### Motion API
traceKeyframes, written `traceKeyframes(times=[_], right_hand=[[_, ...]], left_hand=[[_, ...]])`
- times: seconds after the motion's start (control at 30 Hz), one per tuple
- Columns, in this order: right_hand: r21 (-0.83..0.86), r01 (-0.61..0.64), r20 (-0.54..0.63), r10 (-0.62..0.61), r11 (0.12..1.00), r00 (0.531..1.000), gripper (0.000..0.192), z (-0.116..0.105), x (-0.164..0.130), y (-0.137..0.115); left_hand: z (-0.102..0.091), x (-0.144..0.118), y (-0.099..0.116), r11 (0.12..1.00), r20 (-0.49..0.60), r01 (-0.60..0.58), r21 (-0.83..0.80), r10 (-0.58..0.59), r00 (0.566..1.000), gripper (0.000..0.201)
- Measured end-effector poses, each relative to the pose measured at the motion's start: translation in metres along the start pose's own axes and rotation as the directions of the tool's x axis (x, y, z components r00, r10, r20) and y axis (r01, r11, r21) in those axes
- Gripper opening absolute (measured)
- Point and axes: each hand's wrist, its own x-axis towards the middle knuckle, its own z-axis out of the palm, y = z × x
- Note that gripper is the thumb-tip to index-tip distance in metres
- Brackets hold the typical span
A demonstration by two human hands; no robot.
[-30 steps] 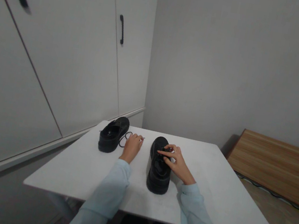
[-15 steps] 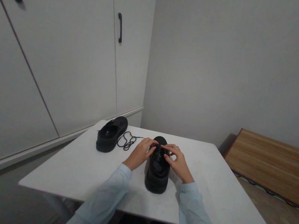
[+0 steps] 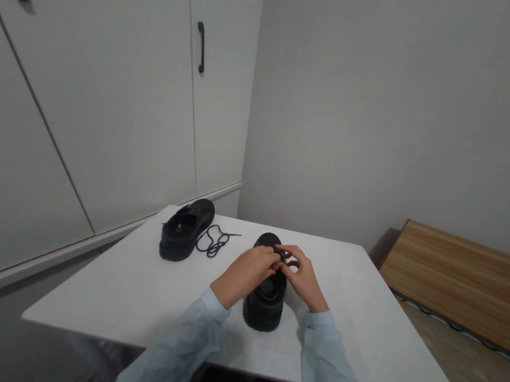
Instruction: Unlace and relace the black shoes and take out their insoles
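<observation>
A black shoe (image 3: 262, 313) stands on the white table in front of me, its heel toward me. Over the lacing area my left hand (image 3: 251, 272) is closed, fingertips pressed together close to the right-hand fingers. What it pinches is hidden behind the fingers. My right hand (image 3: 302, 277) curls in from the right side, thumb and fingers gripping the upper edge of the shoe's lacing flap. Back left on the table is a second black shoe (image 3: 184, 231), its opening facing up. A loose black shoelace (image 3: 213, 243) lies in loops beside it.
The white table (image 3: 129, 300) extends to both sides of the shoe. White cabinet doors (image 3: 105, 94) with dark handles stand on the left, and a grey wall is behind. At right, a wood-grain board (image 3: 464, 285) leans near the floor.
My left hand has moved right across the shoe's lacing area, up to the right-hand fingers. The right hand has barely shifted. The view has swung slightly.
</observation>
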Motion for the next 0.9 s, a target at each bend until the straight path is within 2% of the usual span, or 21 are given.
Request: traceKeyframes(times=[0.13, 0.33, 0.57, 0.9], right_hand=[[0.018, -0.014, -0.011, 0.014, 1.000, 1.000, 0.036, -0.001, 0.000, 0.001], [0.030, -0.022, -0.020, 0.023, 0.999, 1.000, 0.042, -0.001, 0.000, 0.000], [0.037, -0.012, -0.028, 0.014, 0.999, 1.000, 0.046, -0.002, 0.000, 0.000], [0.012, -0.035, -0.053, 0.035, 0.999, 0.998, 0.049, -0.003, 0.000, -0.001]], left_hand=[[-0.002, 0.003, 0.016, 0.999, 0.113, 0.005, 0.043, -0.010, 0.994, 0.013], [0.006, 0.009, 0.027, 0.981, 0.215, 0.083, 0.176, -0.120, 0.969, 0.022], [0.006, 0.019, 0.026, 0.965, 0.304, 0.112, 0.238, -0.184, 0.935, 0.027], [0.022, 0.031, 0.017, 0.945, 0.397, 0.080, 0.318, -0.209, 0.894, 0.028]])
